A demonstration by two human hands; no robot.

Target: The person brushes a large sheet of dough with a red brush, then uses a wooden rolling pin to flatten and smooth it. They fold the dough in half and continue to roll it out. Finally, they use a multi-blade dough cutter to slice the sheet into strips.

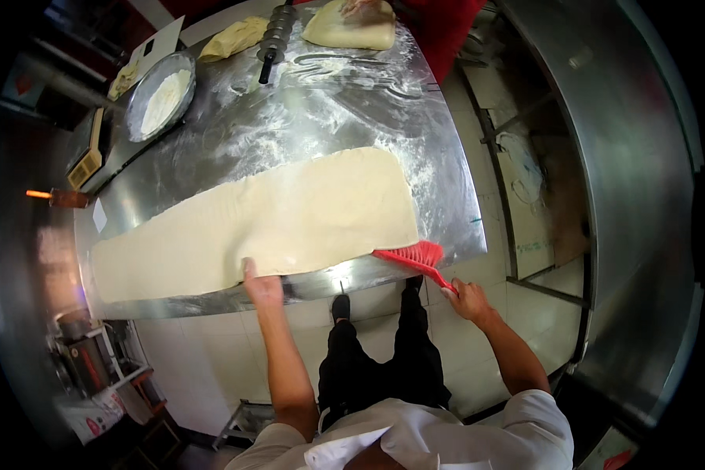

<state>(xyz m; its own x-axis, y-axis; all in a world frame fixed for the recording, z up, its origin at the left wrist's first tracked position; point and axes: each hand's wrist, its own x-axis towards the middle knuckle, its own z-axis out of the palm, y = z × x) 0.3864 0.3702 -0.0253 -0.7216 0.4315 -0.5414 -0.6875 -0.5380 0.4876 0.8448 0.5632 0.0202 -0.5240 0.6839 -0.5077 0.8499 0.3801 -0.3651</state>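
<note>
A long, flat sheet of pale dough [326, 207] lies across the near part of the steel table [439, 172], over patches of flour. My left hand [260, 282] grips the sheet's near edge around its middle, thumb on top and fingers partly hidden beneath. My right hand [466, 299] is closed on the handle of a red bristle brush [411, 256], whose head meets the near right corner of the dough, with some of its bristles hidden at the dough's edge.
At the back sit a folded dough slab [345, 31] with someone's hand [359, 9] on it, a cutter roller [274, 43], yellow dough [231, 37] and a flour bowl [160, 102]. A scale [86, 157] is at left, a steel counter [627, 196] at right.
</note>
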